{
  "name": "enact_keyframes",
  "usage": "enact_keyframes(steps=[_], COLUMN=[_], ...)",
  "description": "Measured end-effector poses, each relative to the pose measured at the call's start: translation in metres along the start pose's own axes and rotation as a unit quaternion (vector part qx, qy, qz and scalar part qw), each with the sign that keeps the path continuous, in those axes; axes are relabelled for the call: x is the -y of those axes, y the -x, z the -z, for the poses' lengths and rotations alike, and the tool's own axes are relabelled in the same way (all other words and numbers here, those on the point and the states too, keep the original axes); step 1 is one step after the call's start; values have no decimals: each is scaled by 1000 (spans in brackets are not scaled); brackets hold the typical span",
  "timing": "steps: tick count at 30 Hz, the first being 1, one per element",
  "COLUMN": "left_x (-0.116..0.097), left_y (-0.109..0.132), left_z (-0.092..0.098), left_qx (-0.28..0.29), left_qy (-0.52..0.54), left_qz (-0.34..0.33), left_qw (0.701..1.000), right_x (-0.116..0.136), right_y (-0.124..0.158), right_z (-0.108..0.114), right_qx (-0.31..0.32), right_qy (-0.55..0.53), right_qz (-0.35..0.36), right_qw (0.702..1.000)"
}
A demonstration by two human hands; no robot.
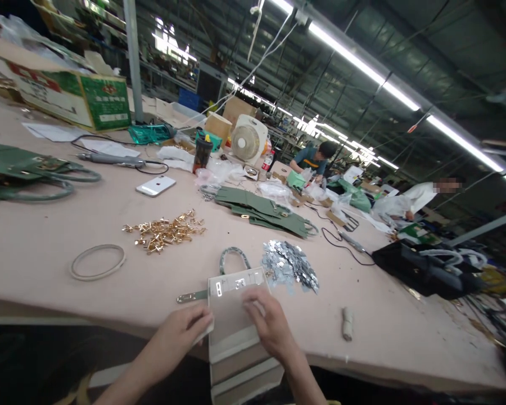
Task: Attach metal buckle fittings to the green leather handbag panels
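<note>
Left hand point(189, 326) flanks the beige panel point(229, 320); right hand point(272, 323) is over it.

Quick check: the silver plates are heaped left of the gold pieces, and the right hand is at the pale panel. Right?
Not quite: the head view shows the silver plates heaped right of the gold pieces. The right hand is at the pale panel.

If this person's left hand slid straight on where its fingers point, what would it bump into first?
Most likely the beige panel: its left edge lies right at the tips of the left hand. They may already touch; depth is hard to judge from this one view.
</note>
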State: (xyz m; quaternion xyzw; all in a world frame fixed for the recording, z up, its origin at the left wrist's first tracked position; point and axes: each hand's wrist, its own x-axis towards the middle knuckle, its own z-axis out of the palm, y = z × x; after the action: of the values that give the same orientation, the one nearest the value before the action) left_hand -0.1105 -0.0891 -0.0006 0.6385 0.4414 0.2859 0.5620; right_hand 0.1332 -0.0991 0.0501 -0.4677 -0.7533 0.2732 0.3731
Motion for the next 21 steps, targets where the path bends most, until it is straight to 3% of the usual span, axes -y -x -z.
enact_keyframes(steps=[3,8,21], left_x=[-4,-5,-5], left_y=[2,-1,-2], left_z=[-6,-10,-12], left_qx=[-7,-25,-30], left_qy=[-76,-110,-126], left_qz=[4,18,35], left_qw=[997,993,991], right_x=[-22,-39,-43], right_y=[-27,-55,-67], right_z=[16,15,9], right_qx=[-20,60,93], right_qy=[33,41,51], right_qz=[-37,-71,-66], right_qw=[999,995,992])
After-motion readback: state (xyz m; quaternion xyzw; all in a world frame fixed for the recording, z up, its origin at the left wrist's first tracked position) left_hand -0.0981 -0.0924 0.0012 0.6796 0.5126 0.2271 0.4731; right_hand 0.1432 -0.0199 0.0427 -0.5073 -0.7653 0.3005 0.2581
